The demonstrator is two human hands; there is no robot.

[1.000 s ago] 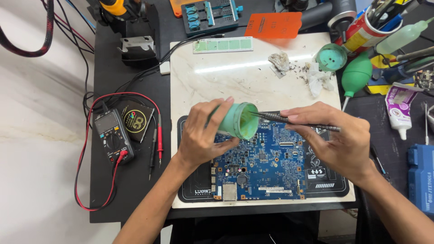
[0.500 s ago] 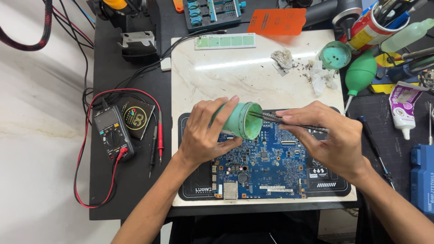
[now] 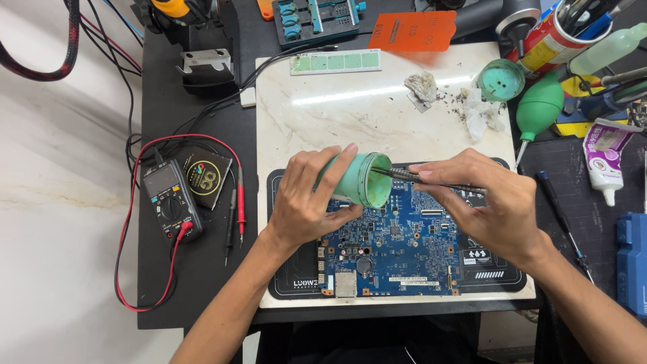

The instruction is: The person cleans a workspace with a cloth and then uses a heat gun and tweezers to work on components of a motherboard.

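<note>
here, left hand (image 3: 306,202) gripping tilted green jar (image 3: 360,179), right hand (image 3: 488,202) pinching tweezers (image 3: 404,175) into its mouth, above blue circuit board (image 3: 397,253)

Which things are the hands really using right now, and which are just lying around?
In use:
- green jar, tipped, held in the left hand
- tweezers in the right hand, tips at the jar's mouth
- blue circuit board under both hands

Lying about:
- multimeter with red lead
- green jar lid
- green rubber air blower
- white tube
- orange card
</note>
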